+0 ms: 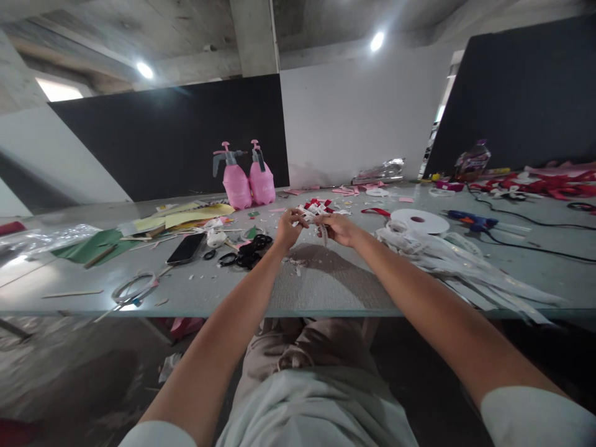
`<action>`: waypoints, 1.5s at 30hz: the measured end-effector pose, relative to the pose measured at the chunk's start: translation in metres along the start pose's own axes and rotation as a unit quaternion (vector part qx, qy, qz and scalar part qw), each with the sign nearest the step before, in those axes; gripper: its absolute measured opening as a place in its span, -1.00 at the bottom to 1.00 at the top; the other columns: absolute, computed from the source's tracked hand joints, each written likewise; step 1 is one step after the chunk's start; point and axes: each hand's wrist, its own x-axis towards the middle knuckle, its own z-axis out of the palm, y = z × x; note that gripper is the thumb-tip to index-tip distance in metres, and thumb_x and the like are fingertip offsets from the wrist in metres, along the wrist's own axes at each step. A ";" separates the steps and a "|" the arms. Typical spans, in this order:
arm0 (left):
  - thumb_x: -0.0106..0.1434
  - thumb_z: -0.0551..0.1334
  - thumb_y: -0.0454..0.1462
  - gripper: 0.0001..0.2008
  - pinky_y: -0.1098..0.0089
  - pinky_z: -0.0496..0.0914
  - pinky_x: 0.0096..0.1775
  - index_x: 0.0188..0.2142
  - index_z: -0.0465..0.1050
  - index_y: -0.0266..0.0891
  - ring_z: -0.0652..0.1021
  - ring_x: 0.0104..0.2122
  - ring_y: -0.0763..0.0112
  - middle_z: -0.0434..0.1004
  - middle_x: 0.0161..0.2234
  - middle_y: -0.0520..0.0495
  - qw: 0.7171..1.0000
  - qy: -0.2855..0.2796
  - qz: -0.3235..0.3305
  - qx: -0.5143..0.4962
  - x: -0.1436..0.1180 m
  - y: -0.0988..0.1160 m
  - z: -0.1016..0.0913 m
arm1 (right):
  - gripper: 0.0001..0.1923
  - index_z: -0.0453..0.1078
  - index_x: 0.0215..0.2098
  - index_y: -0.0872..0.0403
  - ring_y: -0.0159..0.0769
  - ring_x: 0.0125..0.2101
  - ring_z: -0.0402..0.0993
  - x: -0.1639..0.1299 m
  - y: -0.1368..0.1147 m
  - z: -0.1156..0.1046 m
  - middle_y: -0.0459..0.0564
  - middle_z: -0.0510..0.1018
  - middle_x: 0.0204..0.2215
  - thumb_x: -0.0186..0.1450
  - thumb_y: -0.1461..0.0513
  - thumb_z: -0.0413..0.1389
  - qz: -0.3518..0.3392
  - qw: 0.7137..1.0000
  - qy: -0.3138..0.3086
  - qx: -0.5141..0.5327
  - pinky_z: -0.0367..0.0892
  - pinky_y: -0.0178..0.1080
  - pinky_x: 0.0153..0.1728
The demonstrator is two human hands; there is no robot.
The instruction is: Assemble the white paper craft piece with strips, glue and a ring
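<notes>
A white ribbon strip (311, 218) is pinched by both the left hand (288, 228) and right hand (338, 228); finished pieces (321, 205) are piled at 12 o'clock, uncut ribbon (465, 264) at 3 o'clock.

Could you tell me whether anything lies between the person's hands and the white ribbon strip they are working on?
Nothing visible does: the left hand and right hand both pinch the white ribbon strip directly, above the table.
</notes>
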 end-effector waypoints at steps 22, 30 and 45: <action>0.15 0.25 -0.48 -0.80 0.16 0.33 0.18 -0.53 0.52 -0.20 0.50 -0.05 0.20 0.53 -0.18 -0.12 0.994 0.002 0.061 0.092 -0.002 0.001 -0.005 | -0.78 0.52 -0.33 0.09 -0.43 -0.51 0.38 -0.001 -0.003 0.002 -0.12 0.54 -0.50 0.14 0.24 0.44 0.001 1.000 0.024 0.014 0.34 -0.34 -0.48; 0.21 0.34 -0.37 -0.94 0.16 0.37 0.06 -0.32 0.59 -0.21 0.53 -0.14 0.19 0.55 -0.23 -0.12 0.989 -0.030 0.024 0.140 -0.001 -0.006 0.000 | -0.72 0.48 -0.38 0.09 -0.44 -0.53 0.36 -0.001 -0.002 0.001 -0.13 0.53 -0.53 0.10 0.19 0.47 0.003 1.000 0.023 0.009 0.32 -0.37 -0.50; 0.14 0.41 -0.28 -0.91 0.37 0.32 -0.23 -0.38 0.55 -0.23 0.45 -0.36 0.40 0.57 -0.37 -0.02 0.998 -0.017 -0.020 0.058 0.002 -0.003 0.002 | -0.74 0.48 -0.38 0.11 -0.46 -0.56 0.36 -0.003 -0.004 0.003 -0.14 0.53 -0.53 0.11 0.25 0.46 -0.008 1.000 0.023 -0.010 0.30 -0.37 -0.53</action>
